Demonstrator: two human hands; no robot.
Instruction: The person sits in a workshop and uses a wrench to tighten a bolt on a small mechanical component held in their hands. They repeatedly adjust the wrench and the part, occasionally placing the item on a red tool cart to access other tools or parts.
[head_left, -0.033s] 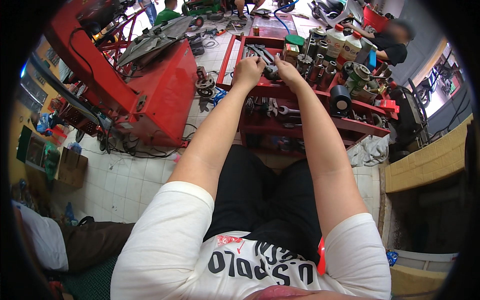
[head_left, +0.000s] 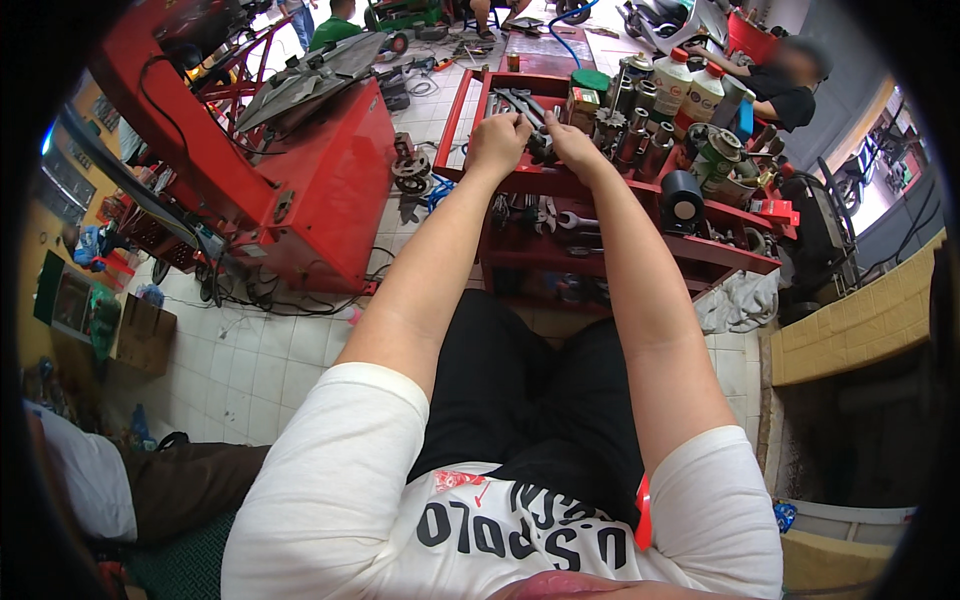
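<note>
Over the top tray of a red tool cart (head_left: 545, 181), both my hands are close together. My left hand (head_left: 495, 146) is closed, its fingers curled toward the middle; what it grips is hidden. Facing it, my right hand (head_left: 575, 148) is closed too, thumb on top, and its fingers are mostly out of sight. A small dark metal part (head_left: 540, 148) shows in the gap between the hands; whether either one holds it I cannot tell. Just beyond them, silver hand tools (head_left: 520, 103) lie in the tray.
Sockets (head_left: 633, 138), a green-lidded can (head_left: 589, 79) and white bottles (head_left: 670, 80) crowd the cart's right side. Wrenches (head_left: 575, 221) lie on the shelf below. A red machine (head_left: 325, 190) stands left. One person (head_left: 790, 90) is at the right, another (head_left: 80, 480) at the lower left.
My right hand and its thumb have shifted very slightly to the left, toward my left hand. My left hand looks the same.
</note>
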